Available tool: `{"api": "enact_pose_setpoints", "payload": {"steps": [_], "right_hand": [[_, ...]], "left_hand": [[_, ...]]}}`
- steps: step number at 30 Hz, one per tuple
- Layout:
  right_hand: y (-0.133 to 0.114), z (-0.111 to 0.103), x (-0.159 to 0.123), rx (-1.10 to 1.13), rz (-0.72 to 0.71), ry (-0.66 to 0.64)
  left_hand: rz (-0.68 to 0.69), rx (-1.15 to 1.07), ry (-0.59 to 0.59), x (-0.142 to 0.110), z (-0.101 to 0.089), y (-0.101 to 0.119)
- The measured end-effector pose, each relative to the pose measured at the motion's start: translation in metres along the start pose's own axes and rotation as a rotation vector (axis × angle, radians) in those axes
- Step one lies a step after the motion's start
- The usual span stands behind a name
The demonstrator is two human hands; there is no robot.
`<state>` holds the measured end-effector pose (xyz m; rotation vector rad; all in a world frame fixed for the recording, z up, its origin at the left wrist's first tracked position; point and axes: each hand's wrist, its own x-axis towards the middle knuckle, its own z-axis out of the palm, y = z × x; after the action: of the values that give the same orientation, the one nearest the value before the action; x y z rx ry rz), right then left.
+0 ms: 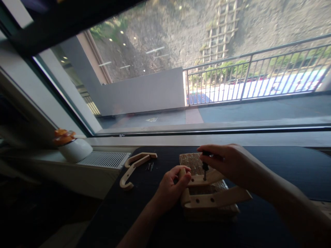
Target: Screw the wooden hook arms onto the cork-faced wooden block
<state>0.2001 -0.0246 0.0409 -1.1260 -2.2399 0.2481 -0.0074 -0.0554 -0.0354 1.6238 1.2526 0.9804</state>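
Note:
My right hand (224,159) grips a small screwdriver (205,164) by its dark handle, the shaft pointing down at a hole in a pale wooden piece (199,180). Around the left end of that piece, my left hand (173,186) is closed. A second wooden piece (219,200), with two dark holes, lies nearer to me, roughly alongside the first. Both rest on a brown block (190,159) that looks wrapped in clear film. Whether the screwdriver tip sits in a screw is too small to tell.
Two hook-shaped wooden pieces (128,176) lie at the left of the dark table (160,156), with several screws (149,166) beside them. Beyond the table's left edge, a white pot (74,150) with an orange top stands by a white vent grille (104,159). A large window is behind the table.

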Motion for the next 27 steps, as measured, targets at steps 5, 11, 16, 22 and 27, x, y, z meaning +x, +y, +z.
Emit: {"api": "enact_pose_setpoints", "payload": {"steps": [5,11,16,22,27], "right_hand": [[-0.004,0.005,0.0,-0.161,0.028,0.07],[-0.003,0.01,-0.001,-0.091,-0.039,0.027],[0.0,0.001,-0.005,0.107,-0.09,-0.071],[0.0,0.0,-0.003,0.176,-0.027,-0.106],[0.003,0.001,0.0,0.059,0.033,-0.015]], "left_hand": [[-0.003,0.004,0.006,0.0,0.0,-0.003],[0.006,0.014,-0.001,0.001,0.0,-0.003],[0.015,0.029,-0.007,0.0,-0.001,-0.001],[-0.002,0.034,-0.01,-0.001,-0.001,0.0],[-0.002,0.024,-0.004,0.0,0.0,-0.001]]}}
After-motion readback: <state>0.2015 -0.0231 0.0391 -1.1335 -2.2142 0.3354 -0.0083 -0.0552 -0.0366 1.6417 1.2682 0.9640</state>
